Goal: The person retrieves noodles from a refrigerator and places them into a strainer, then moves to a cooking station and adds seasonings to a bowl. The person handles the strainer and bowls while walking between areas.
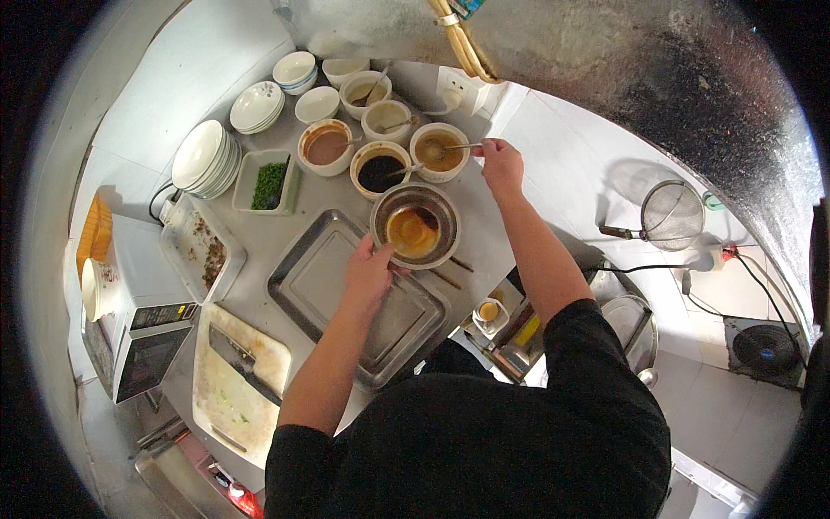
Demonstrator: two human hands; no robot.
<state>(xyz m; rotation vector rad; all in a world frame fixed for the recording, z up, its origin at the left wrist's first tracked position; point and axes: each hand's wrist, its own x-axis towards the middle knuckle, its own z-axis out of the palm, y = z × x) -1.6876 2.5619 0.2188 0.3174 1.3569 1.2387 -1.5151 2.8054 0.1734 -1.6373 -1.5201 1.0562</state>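
Observation:
My left hand (369, 272) grips the near left rim of a round metal bowl (447, 224), which holds dark and amber sauce. The bowl is above the far right corner of a rectangular steel tray (331, 285). My right hand (500, 165) holds the handle of a metal spoon (463, 146). Its other end dips into the brown liquid in a white ribbed bowl (441, 175). Just left of that stands a bowl of dark sauce (380, 174) with a spoon in it, and beyond it a bowl of reddish-brown paste (326, 148).
Chopped greens fill a square dish (269, 185). Stacked plates (201, 156) and bowls (295, 71) line the wall. A cleaver (240, 360) lies on the cutting board (211, 396), near a microwave oven (152, 363). Chopsticks (447, 280) lie beside the tray. A wire strainer (674, 214) hangs at right.

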